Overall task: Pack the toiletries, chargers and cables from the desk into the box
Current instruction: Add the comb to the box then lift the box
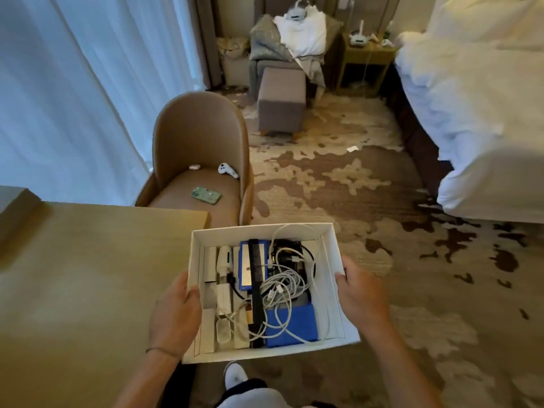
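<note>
Your left hand [176, 313] and right hand [360, 293] grip the white box [334, 254] sides, lower centre; black comb [255, 278], white cables [284, 287] inside

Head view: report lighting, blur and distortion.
Head view: bluish daylight through the curtains at left, warm light on the desk; wide-angle bending at the bed; overall soft, the box contents legible, both hands gripping its sides.

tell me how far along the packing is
Mostly done: the white box already holds cables, a black comb and small toiletries. The left hand and right hand grip its sides, off the desk. The visible desk shows nothing left to pack.
</note>
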